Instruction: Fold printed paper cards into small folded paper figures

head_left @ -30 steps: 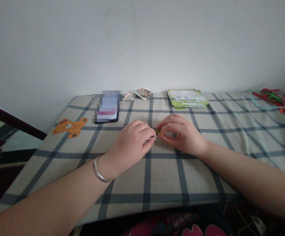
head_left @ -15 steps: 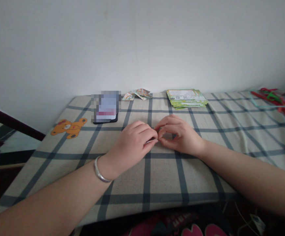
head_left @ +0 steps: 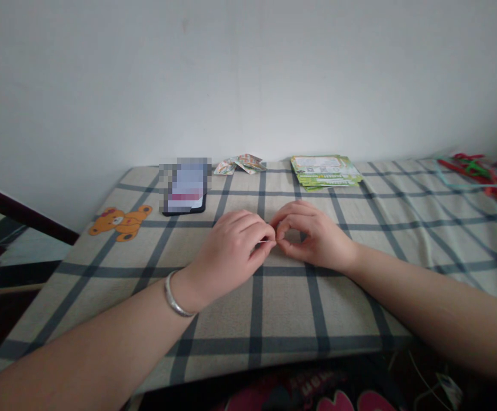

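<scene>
Over the middle of the checked tablecloth (head_left: 231,325), my left hand (head_left: 231,245) is closed in a pinch and wears a silver bangle (head_left: 175,295) at the wrist. A thin, flat piece with a pale edge (head_left: 264,242) shows between its thumb and fingers; its kind is mostly hidden. My right hand (head_left: 312,234) meets it fingertip to fingertip, thumb and forefinger pinched in a ring at the piece's right end. Beyond the hands, a loose stack of green printed cards (head_left: 325,171) lies near the wall, and several folded printed paper pieces (head_left: 242,164) lie left of it.
A phone (head_left: 186,185), partly blurred out, lies at the back left. Near the left edge is a flat orange bear figure (head_left: 122,222). Tangled red, green and teal ribbons (head_left: 484,177) lie far right. A white wall (head_left: 248,80) closes off the back.
Both hands stay in nearly the same place. The pale edge between the left fingers has tilted slightly, and the fingers have shifted a little.
</scene>
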Available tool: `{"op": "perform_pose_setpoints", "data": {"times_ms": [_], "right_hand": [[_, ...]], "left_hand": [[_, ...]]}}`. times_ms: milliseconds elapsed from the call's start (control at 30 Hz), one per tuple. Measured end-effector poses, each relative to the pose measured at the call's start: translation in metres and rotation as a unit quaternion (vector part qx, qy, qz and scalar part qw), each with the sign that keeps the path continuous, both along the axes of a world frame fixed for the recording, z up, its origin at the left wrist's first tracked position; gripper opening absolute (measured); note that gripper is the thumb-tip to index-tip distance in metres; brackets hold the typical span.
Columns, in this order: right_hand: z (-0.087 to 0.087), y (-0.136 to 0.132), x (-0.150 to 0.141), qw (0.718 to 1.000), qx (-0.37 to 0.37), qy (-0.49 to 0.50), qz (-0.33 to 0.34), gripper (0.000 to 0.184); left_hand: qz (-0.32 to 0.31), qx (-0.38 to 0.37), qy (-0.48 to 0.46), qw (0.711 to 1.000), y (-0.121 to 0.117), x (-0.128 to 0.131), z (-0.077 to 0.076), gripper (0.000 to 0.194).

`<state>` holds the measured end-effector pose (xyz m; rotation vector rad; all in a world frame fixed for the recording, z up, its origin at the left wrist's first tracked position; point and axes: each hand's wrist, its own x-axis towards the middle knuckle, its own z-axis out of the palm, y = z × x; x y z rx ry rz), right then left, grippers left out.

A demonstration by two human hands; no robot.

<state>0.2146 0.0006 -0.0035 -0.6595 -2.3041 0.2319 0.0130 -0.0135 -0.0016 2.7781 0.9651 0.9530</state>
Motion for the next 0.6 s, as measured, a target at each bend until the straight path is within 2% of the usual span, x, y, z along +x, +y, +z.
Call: {"op": "perform_pose_setpoints", "data": {"times_ms": [600], "right_hand": [[-0.0050, 0.0062, 0.0077, 1.000, 0.015, -0.008, -0.025, 0.005]], "left_hand": [[0.017, -0.003, -0.011, 1.000, 0.0012, -0.0040, 0.0027, 0.007]]}}
